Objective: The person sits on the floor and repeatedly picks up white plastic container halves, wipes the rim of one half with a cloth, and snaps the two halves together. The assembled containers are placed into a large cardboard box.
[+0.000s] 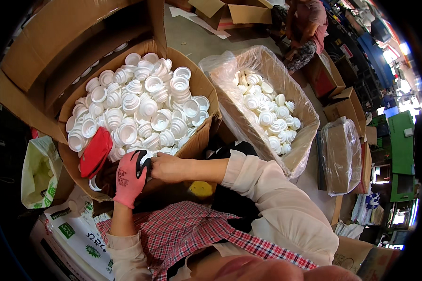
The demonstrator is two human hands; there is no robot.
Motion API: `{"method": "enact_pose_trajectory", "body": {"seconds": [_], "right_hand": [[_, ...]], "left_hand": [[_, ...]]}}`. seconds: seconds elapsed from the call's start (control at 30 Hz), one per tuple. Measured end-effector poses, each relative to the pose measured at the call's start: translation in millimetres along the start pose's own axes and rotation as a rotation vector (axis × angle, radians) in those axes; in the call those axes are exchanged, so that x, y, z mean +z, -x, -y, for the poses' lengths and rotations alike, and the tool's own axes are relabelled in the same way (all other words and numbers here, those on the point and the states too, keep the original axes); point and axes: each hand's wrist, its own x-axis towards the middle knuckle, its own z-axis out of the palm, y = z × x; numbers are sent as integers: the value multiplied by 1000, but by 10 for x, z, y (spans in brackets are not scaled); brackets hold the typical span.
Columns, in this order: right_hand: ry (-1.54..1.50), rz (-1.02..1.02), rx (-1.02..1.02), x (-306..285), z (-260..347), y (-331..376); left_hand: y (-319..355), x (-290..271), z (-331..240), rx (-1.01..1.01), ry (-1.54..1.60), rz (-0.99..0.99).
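My left hand (pixel 130 178), in a pink glove with black fingers, is closed around a white stepped plastic cup (pixel 146 158). Only a small part of that cup shows between the fingers. My bare right hand (pixel 168 167) presses up against it from the right, fingers curled; whatever they pinch is hidden. Both hands are over the near edge of a large cardboard box (pixel 202 143), heaped with similar white ribbed cups (pixel 147 107). A flat red pouch (pixel 96 152) lies on the heap, just beyond my left hand.
Right of the box stands a carton with a clear plastic liner (pixel 297 145), holding more white ribbed pieces (pixel 272 112). A pale green-printed bag (pixel 41 173) stands at the left. Another person (pixel 307 28) sits at the far right, near several cartons (pixel 347 107).
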Motion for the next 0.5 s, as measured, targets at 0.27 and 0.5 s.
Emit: {"method": "enact_pose_trajectory", "body": {"seconds": [0.27,0.5], "right_hand": [[-179,4,45,-32,-48,-78],[-370,-116,-157,-61,298,-224]], "left_hand": [[-9,104,17,15,-57,-93],[-14,-227,-119,165,-359,-109]]}}
